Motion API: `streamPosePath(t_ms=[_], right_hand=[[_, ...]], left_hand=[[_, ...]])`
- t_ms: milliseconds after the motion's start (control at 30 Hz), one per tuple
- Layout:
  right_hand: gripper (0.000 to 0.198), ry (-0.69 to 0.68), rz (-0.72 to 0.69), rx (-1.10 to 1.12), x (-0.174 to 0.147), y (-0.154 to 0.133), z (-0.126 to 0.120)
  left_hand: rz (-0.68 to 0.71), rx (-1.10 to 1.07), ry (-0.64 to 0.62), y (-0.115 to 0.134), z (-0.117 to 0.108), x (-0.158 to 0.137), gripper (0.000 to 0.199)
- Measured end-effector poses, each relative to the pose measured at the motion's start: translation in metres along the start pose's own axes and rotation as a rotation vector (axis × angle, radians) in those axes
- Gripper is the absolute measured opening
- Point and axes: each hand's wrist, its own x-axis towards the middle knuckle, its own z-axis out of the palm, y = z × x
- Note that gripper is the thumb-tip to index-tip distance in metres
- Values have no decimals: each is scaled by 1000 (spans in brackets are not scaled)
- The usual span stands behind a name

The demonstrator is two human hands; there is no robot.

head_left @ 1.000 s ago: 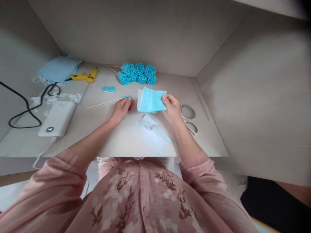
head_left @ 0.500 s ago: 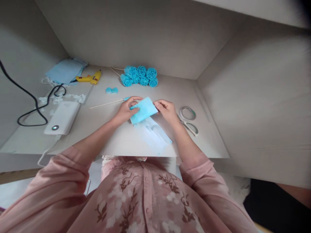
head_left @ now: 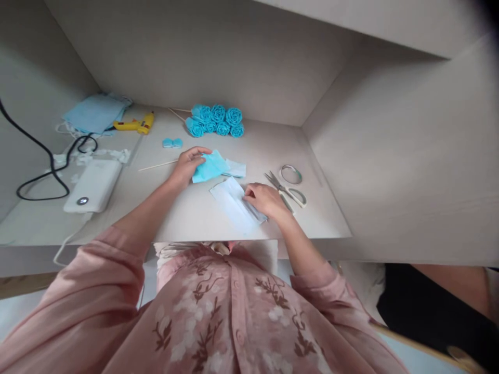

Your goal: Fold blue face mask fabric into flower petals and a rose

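My left hand (head_left: 188,167) pinches a turquoise piece of mask fabric (head_left: 210,167) between thumb and fingers, above the table. Under its right side lies a small pale blue piece (head_left: 236,168). My right hand (head_left: 263,199), fingers curled together, grips the right edge of a whitish layered sheet of mask fabric (head_left: 233,199) lying near the table's front. Just right of that hand are open-bladed scissors (head_left: 293,195) with white handles. A thin wooden stick (head_left: 157,165) runs behind my left hand, which hides its right end.
Several blue fabric roses (head_left: 218,113) stand at the back beside a blue bow-like piece (head_left: 172,143). A tape roll (head_left: 290,174) lies right. On the left are a yellow glue gun (head_left: 136,124), stacked masks (head_left: 95,111), a white power bank (head_left: 93,186) and a black cable (head_left: 52,161). Panels surround the table.
My right hand has left the turquoise piece and moved down to the whitish sheet. My left hand has carried the turquoise piece left. The small pale piece and the scissor blades now show.
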Motion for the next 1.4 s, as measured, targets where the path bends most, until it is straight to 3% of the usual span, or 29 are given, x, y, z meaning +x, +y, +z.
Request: streamPosePath(t_ms=[100,233,333,433,533,667,833,1000,1067,1200,1300,1400], right_hand=[[7,107,47,248,-2,9,7],[18,196,18,695,-1,23,8],[41,242,-5,941,1,28,3],[60,386,7,1045,1,34,-4],[64,543,28,1080,-2,45,-12],[59,651,105,1147,-9,61,-18],[55,572,184,1120,-18,60,-9],[53,287,86,999,-30,26,8],[50,181,21,980,-34,10,14],[48,39,-67,997,-35,-8,27],[41,64,-73,885,-29,-11,35],[33,158,-145,597,-18,-7,29]], left_hand=[[-36,20,-39,-1,-7,4,34],[-77,82,-196,-3,-17,8,33],[-80,126,-249,-5,-22,10,34],[-103,108,-266,-4,-25,11,35],[-52,64,-189,2,-27,12,36],[216,110,84,8,-32,15,32],[431,488,320,8,-32,10,35],[513,841,300,9,-21,-1,41],[523,876,227,7,-14,-4,41],[412,818,42,-2,-2,-7,49],[366,711,44,-6,0,-7,51],[344,643,93,-6,-1,-6,47]])
